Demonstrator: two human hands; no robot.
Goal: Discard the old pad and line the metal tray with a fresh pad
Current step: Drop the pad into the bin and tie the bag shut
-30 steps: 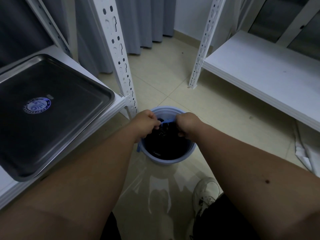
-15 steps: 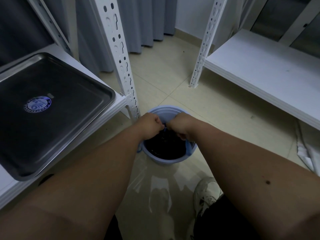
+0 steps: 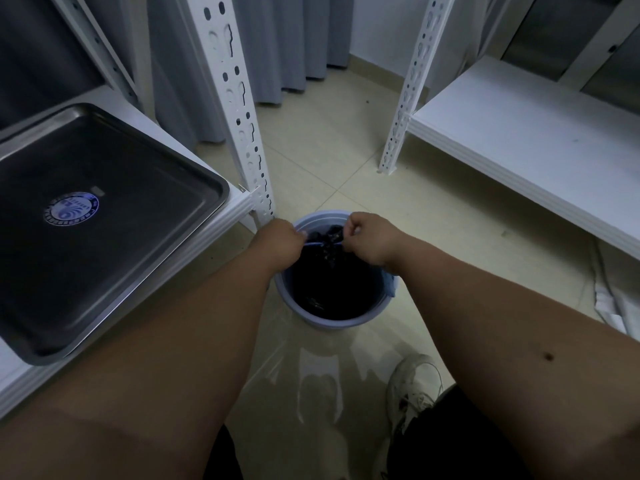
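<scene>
Nearest the camera: a white shoe (image 3: 414, 386) on the glossy tile floor (image 3: 346, 161), lower right, w/ dark shorts at the bottom edge. Both bare forearms reach fwd and down from the lower corners, meeting over a bucket.

The bucket (image 3: 341, 318) is light blue, round, stands on the floor just in front of the shoe, lined w/ a black bag (image 3: 332, 282). Inside is too dark to tell what lies in it; the old pad can't be made out.

Left hand (image 3: 278, 242) is over the bucket's left rim, fingers curled together, pinching a thin blue strip (image 3: 317, 243) that runs across to the right hand (image 3: 369, 237). Right hand is over the far-right part of the rim, fingers closed on the other end of the strip plus a bunch of crumpled black bag material. Strip looks taut btwn the two fists. A bit of blue also sticks out at the bucket's right side under the right wrist; can't tell what it is.

Left of the hands: metal tray (image 3: 114, 216) lies flat on a white shelf (image 3: 235, 207), bare, no pad in it, round blue-and-white sticker (image 3: 71, 208) near its middle. White slotted upright post (image 3: 239, 109) stands at the shelf corner, just beside the bucket.

Right side: second white shelf (image 3: 519, 133) w/ its own slotted post (image 3: 407, 102), well apart from the bucket. Farthest back: grey curtains (image 3: 287, 39) hang to the floor.
</scene>
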